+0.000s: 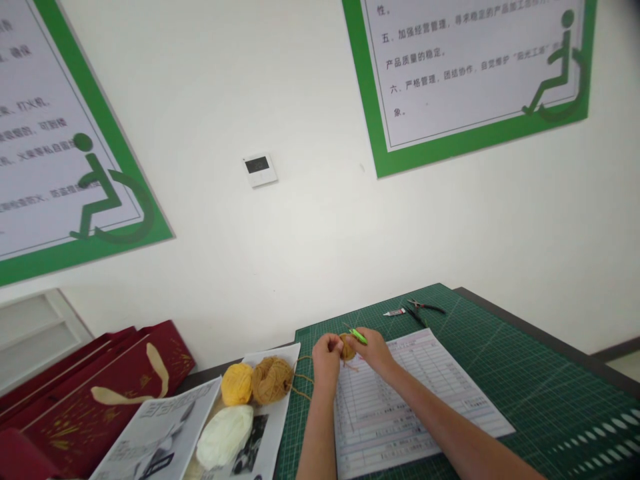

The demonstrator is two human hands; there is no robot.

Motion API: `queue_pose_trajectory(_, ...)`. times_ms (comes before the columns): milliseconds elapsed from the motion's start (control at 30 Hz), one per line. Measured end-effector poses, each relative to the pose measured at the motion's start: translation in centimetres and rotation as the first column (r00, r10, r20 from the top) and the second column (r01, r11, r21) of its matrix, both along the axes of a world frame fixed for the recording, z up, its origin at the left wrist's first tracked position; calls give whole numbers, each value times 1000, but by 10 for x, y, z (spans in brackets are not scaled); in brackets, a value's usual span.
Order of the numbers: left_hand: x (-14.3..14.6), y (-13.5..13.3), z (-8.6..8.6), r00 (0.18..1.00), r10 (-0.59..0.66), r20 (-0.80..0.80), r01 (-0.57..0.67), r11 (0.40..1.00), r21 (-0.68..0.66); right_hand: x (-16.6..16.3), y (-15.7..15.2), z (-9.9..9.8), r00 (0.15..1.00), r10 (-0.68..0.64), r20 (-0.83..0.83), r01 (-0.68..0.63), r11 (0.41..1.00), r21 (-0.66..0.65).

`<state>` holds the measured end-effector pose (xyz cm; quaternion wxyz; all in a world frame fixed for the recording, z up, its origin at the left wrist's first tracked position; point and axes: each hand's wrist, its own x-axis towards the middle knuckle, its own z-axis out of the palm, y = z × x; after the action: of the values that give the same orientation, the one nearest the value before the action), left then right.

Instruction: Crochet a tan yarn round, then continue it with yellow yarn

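My left hand (327, 352) pinches the edge of a small brown crochet piece (347, 348) above the printed sheet. In my right hand (373, 348) is a crochet hook with a bright green handle (359, 337), its thin tip pointing left over the piece. Fingers of both hands hide part of the crochet piece. Brown yarn strands run left from my left hand toward a brown yarn ball (273, 380). Beside that ball lie a yellow yarn ball (237, 384) and a cream-white yarn ball (225, 437).
Under my hands, a printed sheet (415, 407) lies on a green cutting mat (500, 373). Pliers (427, 307) and a small glue tube (395, 313) lie at the back. Printed papers (165, 433) and dark red gift bags (115, 400) are at left. A white wall (320, 253) stands behind.
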<state>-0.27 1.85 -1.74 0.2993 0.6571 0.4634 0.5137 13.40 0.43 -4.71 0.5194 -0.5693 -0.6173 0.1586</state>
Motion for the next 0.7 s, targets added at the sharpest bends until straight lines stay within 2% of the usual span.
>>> queue_pose_trajectory(233,-3,8,-11,998,-21,51,21,1000,-5,2,2,-2,1000,-26,11,26,1000,-2)
queue_pose_trajectory(333,-4,8,-12,995,-72,64,71,997,13,3,4,-3,999,-42,11,42,999,-12)
queue_pose_trajectory(400,-3,6,-10,996,-83,34,82,996,34,3,5,-4,999,-48,16,48,999,-19)
queue_pose_trajectory(500,-2,1,-5,999,-37,-23,38,998,56,2,5,-5,999,-43,31,44,999,-24)
queue_pose_trajectory(700,0,-5,3,992,19,-126,-14,999,38,1,4,-4,998,-41,55,43,999,-27)
